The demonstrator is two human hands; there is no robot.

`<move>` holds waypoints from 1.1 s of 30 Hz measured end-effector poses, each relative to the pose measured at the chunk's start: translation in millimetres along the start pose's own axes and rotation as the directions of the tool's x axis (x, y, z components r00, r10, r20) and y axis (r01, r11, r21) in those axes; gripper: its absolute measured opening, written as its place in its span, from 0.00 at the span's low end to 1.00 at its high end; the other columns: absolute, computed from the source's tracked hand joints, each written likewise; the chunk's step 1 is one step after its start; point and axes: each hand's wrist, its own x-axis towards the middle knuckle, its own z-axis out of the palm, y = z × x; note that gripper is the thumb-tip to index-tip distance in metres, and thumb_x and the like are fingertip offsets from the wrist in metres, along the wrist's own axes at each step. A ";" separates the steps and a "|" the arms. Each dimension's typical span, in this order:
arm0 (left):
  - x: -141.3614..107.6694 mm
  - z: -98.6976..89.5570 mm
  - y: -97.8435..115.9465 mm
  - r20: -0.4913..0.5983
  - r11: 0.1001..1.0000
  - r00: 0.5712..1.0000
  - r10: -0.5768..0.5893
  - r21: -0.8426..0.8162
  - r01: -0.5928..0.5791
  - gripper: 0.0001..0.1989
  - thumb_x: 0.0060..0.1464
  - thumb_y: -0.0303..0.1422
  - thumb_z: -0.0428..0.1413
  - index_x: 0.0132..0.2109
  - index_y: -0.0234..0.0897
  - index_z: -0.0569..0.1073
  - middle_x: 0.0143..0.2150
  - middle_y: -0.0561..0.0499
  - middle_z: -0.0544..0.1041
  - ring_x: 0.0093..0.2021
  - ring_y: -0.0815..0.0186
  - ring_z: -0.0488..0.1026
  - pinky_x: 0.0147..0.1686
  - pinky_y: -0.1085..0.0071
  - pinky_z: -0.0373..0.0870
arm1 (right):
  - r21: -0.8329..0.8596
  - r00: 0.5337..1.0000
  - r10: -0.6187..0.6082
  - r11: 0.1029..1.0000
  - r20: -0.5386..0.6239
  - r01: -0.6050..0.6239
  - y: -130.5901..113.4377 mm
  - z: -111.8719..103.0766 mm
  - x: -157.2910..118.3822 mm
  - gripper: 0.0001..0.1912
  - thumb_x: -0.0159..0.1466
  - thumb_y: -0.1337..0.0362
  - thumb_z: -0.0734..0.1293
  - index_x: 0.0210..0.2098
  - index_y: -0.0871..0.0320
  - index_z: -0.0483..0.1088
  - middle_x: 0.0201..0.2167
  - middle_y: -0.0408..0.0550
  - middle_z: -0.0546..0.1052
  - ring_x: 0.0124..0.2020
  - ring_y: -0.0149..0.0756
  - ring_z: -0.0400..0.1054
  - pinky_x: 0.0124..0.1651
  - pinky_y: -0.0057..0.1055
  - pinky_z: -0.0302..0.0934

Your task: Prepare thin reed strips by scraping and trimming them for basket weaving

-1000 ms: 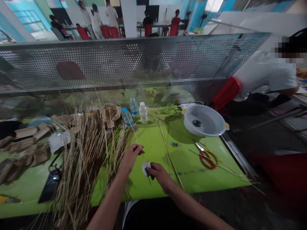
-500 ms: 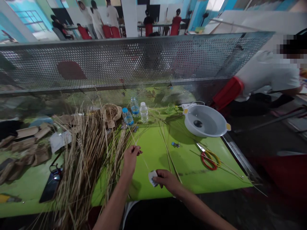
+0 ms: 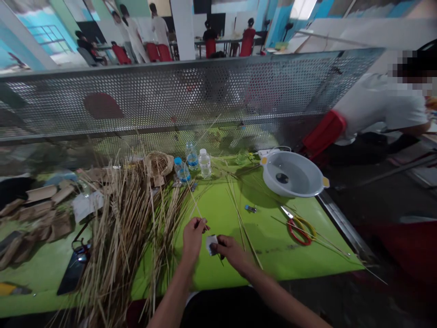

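My left hand (image 3: 194,233) is closed on a thin straw strip (image 3: 193,199), which slants up and away past the bottles. Close to its right, my right hand (image 3: 230,250) pinches a small whitish piece (image 3: 211,245), perhaps folded paper or cloth; its kind I cannot make out. A short bit of strip seems to poke out below those fingers. Left of my hands lies a big bundle of dry straw strips (image 3: 124,218), some hanging over the table's front edge. A few loose strips (image 3: 241,218) rest on the green table (image 3: 218,278) to the right.
Scissors with red and yellow handles (image 3: 298,228) lie at right, below a grey basin (image 3: 292,173). A small clip (image 3: 250,208) is nearer the middle. Bottles (image 3: 205,163) and a woven basket (image 3: 159,164) stand before a perforated metal screen (image 3: 143,100). A phone (image 3: 72,273) lies left.
My right hand has moved up and left with the whitish piece, closer to my left hand. My left hand has shifted slightly right and down, still holding the strip.
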 end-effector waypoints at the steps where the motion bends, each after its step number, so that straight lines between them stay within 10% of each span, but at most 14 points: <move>1: -1.9 1.4 -1.4 -0.006 1.000 1.000 0.004 -0.006 -0.004 0.15 0.48 0.46 0.57 0.26 0.37 0.72 0.22 0.50 0.76 0.25 0.65 0.70 0.30 0.68 0.66 | 0.010 1.000 0.004 1.000 -0.002 -0.004 1.9 5.7 0.5 0.10 0.56 0.57 0.66 0.29 0.59 0.71 0.24 0.43 0.74 0.25 0.32 0.64 0.29 0.28 0.55; 10: 14.3 -35.2 0.5 -0.153 0.999 0.988 0.019 -0.037 -0.025 0.17 0.48 0.49 0.56 0.30 0.37 0.72 0.23 0.53 0.73 0.27 0.66 0.69 0.31 0.70 0.65 | -0.172 0.986 0.099 0.982 0.131 -0.076 46.6 -11.9 -19.8 0.09 0.52 0.59 0.68 0.23 0.58 0.70 0.19 0.41 0.72 0.20 0.29 0.59 0.25 0.27 0.51; 14: 7.3 -53.3 15.3 -0.064 0.999 0.997 0.034 0.008 -0.033 0.15 0.48 0.45 0.59 0.28 0.37 0.73 0.19 0.56 0.68 0.23 0.68 0.64 0.27 0.72 0.60 | -0.035 0.990 0.130 0.991 -0.049 -0.131 45.1 -31.0 -21.2 0.16 0.54 0.51 0.68 0.26 0.59 0.72 0.22 0.43 0.72 0.22 0.30 0.58 0.28 0.30 0.53; 23: -43.5 -17.3 7.8 0.161 0.999 0.987 -0.001 0.039 -0.006 0.16 0.52 0.47 0.55 0.28 0.40 0.72 0.18 0.58 0.64 0.21 0.68 0.61 0.25 0.72 0.57 | 0.222 0.962 0.007 0.974 -0.272 0.055 -20.4 -5.8 -1.1 0.18 0.57 0.48 0.69 0.32 0.57 0.75 0.24 0.42 0.69 0.25 0.33 0.55 0.33 0.31 0.52; 33: -57.3 -11.1 -13.0 0.282 0.992 0.953 -0.111 0.091 0.088 0.14 0.51 0.44 0.54 0.25 0.40 0.69 0.16 0.58 0.63 0.19 0.68 0.59 0.25 0.71 0.56 | 0.311 0.955 0.034 0.948 -0.295 0.062 -10.0 9.8 6.5 0.13 0.52 0.54 0.72 0.28 0.57 0.73 0.24 0.43 0.71 0.25 0.32 0.55 0.32 0.31 0.51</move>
